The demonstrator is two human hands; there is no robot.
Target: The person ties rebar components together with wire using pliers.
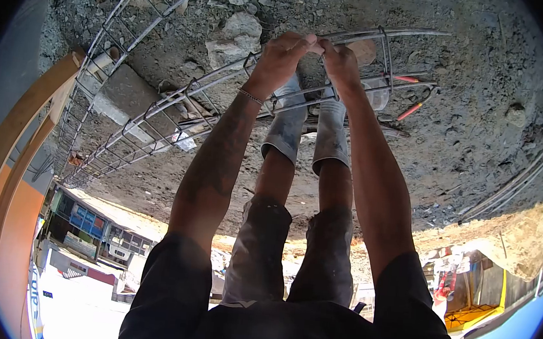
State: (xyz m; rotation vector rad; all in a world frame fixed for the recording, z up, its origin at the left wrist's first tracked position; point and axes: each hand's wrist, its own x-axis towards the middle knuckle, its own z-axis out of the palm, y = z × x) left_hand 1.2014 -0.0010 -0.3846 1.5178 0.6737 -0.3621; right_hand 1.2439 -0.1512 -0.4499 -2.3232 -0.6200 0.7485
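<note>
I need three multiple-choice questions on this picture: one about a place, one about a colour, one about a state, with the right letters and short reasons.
1. Where do the left hand and right hand meet? A) on the knees B) at the top of the rebar cage C) on a bucket
2. What colour are the tool handles on the ground? A) blue B) red C) green
3. How is the rebar cage placed? A) upright B) hanging C) lying along the ground
Answers: 1 B, the fingertips pinch together at its upper bar; 2 B, red shows right of the cage; 3 C, its long bars run low over the dirt.
</note>
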